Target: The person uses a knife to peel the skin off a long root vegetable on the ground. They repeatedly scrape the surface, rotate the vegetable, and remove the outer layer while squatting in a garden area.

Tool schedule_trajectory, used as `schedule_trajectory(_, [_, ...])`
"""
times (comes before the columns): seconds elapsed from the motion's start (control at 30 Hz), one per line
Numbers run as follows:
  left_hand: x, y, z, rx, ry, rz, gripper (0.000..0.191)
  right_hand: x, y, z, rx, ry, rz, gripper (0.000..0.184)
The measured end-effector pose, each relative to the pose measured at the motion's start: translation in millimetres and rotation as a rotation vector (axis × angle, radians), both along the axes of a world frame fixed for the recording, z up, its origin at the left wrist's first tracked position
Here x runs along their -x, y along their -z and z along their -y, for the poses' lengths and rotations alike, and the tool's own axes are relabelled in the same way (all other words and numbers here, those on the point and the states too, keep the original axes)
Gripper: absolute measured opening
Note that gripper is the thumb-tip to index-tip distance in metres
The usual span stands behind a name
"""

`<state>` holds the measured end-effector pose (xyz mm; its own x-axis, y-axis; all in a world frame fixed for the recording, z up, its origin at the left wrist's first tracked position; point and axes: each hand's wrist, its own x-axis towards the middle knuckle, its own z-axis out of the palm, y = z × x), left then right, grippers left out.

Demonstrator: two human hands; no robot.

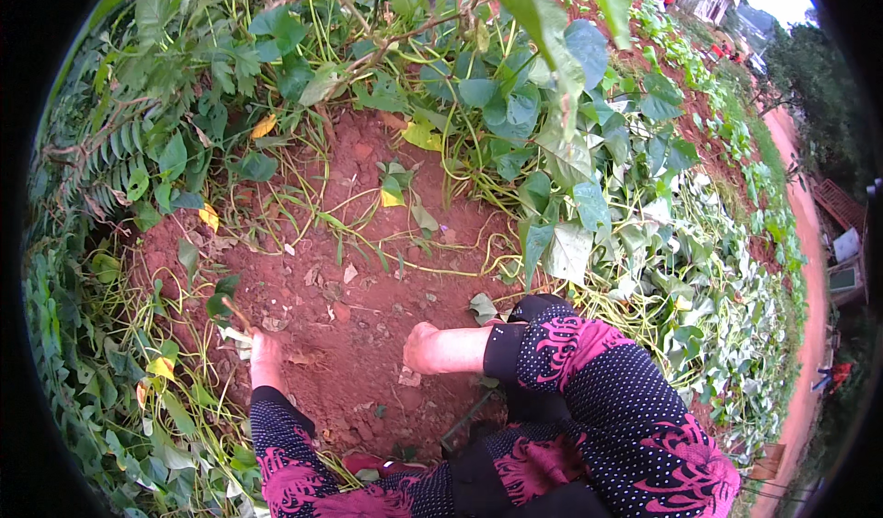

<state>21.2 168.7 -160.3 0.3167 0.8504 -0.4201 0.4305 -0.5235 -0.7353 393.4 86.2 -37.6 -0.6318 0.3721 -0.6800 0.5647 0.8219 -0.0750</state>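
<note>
My left hand (266, 354) is low over the red soil (345, 263) at the left side of the bare patch. It is closed around a thin brown stem (238, 314) that sticks out past the fingers. A dark green leaf (219, 304) and a pale leaf (238, 337) lie right beside that hand. My right hand (419, 347) is bent at the wrist above the soil in the middle, its back towards me. Its fingers are hidden, so what it holds cannot be seen. Both sleeves are black with white dots and pink patterns.
Leafy vines (510, 104) border the patch at the top, and more vines (676, 297) spread to the right. A fern (114, 152) grows at the left. A red shoe (379, 464) is at the bottom. Beyond a dirt path (804, 256), a person in red (836, 378) appears sideways.
</note>
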Motion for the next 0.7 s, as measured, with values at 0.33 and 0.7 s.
schedule_trajectory(0.33, [78, 13, 27, 0.045, -0.441, 0.225, 0.024, -1, 2, 12, 0.024, -0.057, -0.003, 0.020])
schedule_trajectory(0.7, [100, 18, 56, 0.069, -0.612, 0.379, 0.061, -5, -9, 15, -0.033, -0.131, 0.034, 0.033])
